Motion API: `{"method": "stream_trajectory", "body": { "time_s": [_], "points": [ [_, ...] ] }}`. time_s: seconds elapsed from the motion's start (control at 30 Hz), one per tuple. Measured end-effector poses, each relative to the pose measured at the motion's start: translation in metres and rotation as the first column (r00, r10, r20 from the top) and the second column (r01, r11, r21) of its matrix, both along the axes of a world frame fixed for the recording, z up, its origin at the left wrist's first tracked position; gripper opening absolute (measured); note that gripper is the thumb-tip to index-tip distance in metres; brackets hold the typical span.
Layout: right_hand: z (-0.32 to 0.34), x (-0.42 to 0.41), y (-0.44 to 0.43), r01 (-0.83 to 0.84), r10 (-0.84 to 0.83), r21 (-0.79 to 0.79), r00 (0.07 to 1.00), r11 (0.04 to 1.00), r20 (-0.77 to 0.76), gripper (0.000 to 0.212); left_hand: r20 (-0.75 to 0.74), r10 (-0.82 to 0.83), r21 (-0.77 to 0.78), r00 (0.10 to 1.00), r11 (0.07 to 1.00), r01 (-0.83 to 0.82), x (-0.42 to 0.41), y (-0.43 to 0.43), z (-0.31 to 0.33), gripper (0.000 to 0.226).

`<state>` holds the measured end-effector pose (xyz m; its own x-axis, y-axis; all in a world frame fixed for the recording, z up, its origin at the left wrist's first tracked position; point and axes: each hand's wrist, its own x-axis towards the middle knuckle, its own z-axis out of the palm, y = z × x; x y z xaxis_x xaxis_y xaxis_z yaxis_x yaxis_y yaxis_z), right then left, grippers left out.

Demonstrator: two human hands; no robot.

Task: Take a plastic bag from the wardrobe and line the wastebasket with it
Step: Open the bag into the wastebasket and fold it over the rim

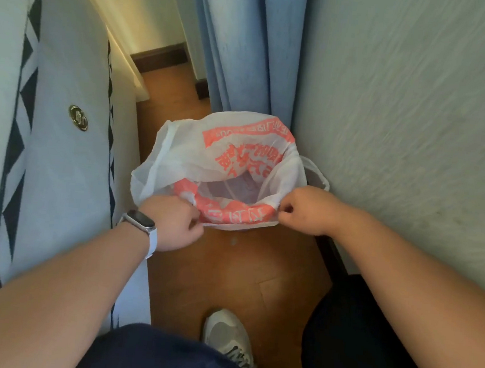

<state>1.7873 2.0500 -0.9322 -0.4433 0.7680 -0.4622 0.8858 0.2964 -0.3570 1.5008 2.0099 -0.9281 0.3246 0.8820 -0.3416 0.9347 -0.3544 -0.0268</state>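
Nearest the camera, one grey-and-white sports shoe [230, 339] stands on the wooden floor [257, 267], between two dark trouser legs. Beyond it the person's two forearms reach forward; the left wrist carries one white-strapped smartwatch [139, 223]. The left hand [174, 226] has its fingers pinched together on the near-left hem of the thin white plastic bag with orange lettering [226, 159], and the right hand [306, 210] has its fingers clamped on the near-right hem. The one bag is spread open over the wastebasket, which is almost wholly hidden; only a pale bit of rim [322, 180] seems to show at the right, touching the textured white wall [402, 124]. It sits on the floor between that wall and the white bedspread with dark triangle trim [49, 137], with one blue curtain [247, 46] just behind. To do this step well, the person would likely draw the near hem outward and down over the rim evenly, both hands together, without tearing the thin film, then check the far side, which still billows up loosely
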Motion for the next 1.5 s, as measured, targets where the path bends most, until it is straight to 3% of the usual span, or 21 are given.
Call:
{"method": "stream_trajectory", "body": {
  "time_s": [0.13, 0.27, 0.3, 0.43, 0.63, 0.8, 1.0, 1.13, 1.27, 1.4, 1.5],
  "points": [
    [0.014, -0.001, 0.007, 0.09, -0.094, 0.157, 0.995, 0.983, 0.015, 0.037, 0.09, 0.037, 0.192, 0.995, 0.98, -0.053, 0.014, 0.006, 0.019, 0.035],
    [0.015, -0.01, 0.018, 0.2, -0.163, 0.296, 0.976, 0.934, -0.144, 0.018, 0.356, 0.108, 0.215, 0.928, 0.957, -0.194, 0.029, 0.027, 0.019, 0.019],
    [0.013, -0.013, 0.023, 0.206, -0.158, 0.336, 0.974, 0.919, -0.165, 0.021, 0.385, 0.115, 0.227, 0.916, 0.95, -0.215, 0.033, 0.037, 0.016, 0.023],
    [-0.002, -0.026, 0.049, 0.108, -0.06, 0.374, 0.989, 0.921, -0.139, 0.046, 0.289, 0.117, 0.194, 0.95, 0.965, -0.178, 0.038, 0.075, 0.0, 0.05],
    [-0.028, -0.051, 0.088, -0.043, 0.031, 0.409, 0.999, 0.911, 0.034, 0.069, 0.136, 0.092, 0.201, 0.986, 0.972, -0.119, 0.02, 0.118, -0.032, 0.066],
    [-0.035, -0.052, 0.112, 0.0, -0.021, 0.407, 0.999, 0.913, 0.047, 0.078, 0.129, 0.08, 0.216, 0.989, 0.971, -0.106, 0.01, 0.138, -0.044, 0.074],
    [-0.039, -0.054, 0.131, 0.126, -0.125, 0.341, 0.992, 0.931, -0.024, 0.086, 0.287, 0.163, 0.198, 0.944, 0.954, -0.224, 0.008, 0.16, -0.04, 0.071],
    [-0.044, -0.051, 0.131, 0.172, -0.153, 0.362, 0.985, 0.916, -0.08, 0.08, 0.368, 0.234, 0.18, 0.9, 0.931, -0.316, 0.008, 0.165, -0.042, 0.06],
    [-0.047, -0.046, 0.135, 0.282, -0.232, 0.328, 0.955, 0.901, -0.182, 0.055, 0.412, 0.278, 0.156, 0.868, 0.917, -0.367, 0.001, 0.168, -0.043, 0.046],
    [-0.047, -0.044, 0.139, 0.393, -0.359, 0.252, 0.917, 0.884, -0.171, 0.023, 0.493, 0.415, -0.011, 0.765, 0.882, -0.472, -0.007, 0.172, -0.039, 0.035],
    [-0.042, -0.042, 0.141, 0.398, -0.379, 0.187, 0.916, 0.898, -0.129, 0.015, 0.48, 0.471, -0.095, 0.74, 0.867, -0.49, -0.01, 0.167, -0.034, 0.038]
  ]
}}
